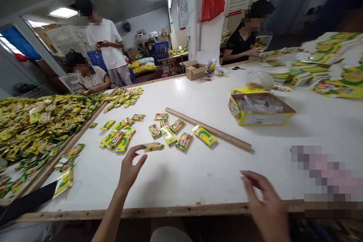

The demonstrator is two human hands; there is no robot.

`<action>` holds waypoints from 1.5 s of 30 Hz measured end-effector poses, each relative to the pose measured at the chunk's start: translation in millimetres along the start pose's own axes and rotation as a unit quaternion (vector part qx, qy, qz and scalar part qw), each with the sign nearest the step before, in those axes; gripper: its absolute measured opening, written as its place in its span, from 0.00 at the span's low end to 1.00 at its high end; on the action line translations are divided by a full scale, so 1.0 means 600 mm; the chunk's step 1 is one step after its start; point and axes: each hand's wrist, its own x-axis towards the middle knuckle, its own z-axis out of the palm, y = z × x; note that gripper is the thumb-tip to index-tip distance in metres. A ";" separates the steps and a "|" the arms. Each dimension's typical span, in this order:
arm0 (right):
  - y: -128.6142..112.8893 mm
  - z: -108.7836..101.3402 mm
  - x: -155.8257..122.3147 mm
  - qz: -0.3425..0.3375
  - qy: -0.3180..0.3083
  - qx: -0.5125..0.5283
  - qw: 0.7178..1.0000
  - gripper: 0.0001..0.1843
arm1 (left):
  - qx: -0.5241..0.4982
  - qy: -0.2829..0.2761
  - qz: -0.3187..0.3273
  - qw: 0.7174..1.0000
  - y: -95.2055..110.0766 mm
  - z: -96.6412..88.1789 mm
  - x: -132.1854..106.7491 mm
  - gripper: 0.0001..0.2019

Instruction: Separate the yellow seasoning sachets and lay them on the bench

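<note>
Above the near middle of the white table, my left hand (pixel 132 168) has its index finger and thumb curved, with a gap between them. A small yellow-green packet (pixel 153 146) is tilted right at the index fingertip; the thumb stays apart from it. My right hand (pixel 265 200), slightly blurred, hangs over the table's front edge. Its thumb and index tips come together in a pinch with nothing visible in them. Beyond my left hand lie several loose packets (pixel 183 141), some with a red picture upward. A cluster of similar packets (pixel 116 138) overlaps to the left.
A wooden strip (pixel 210 128) lies diagonally across the table (pixel 181 181). Right of it is a yellow box (pixel 261 119) holding clear plastic. A large packet heap (pixel 42 124) fills the left side behind a wooden rail. Stacked printed cards (pixel 337 60) lie far right. Several people are nearby.
</note>
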 end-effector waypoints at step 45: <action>-0.056 0.174 -0.039 0.080 -0.357 0.240 0.899 0.16 | -0.318 -0.087 -0.163 0.930 0.026 0.203 -0.116 0.13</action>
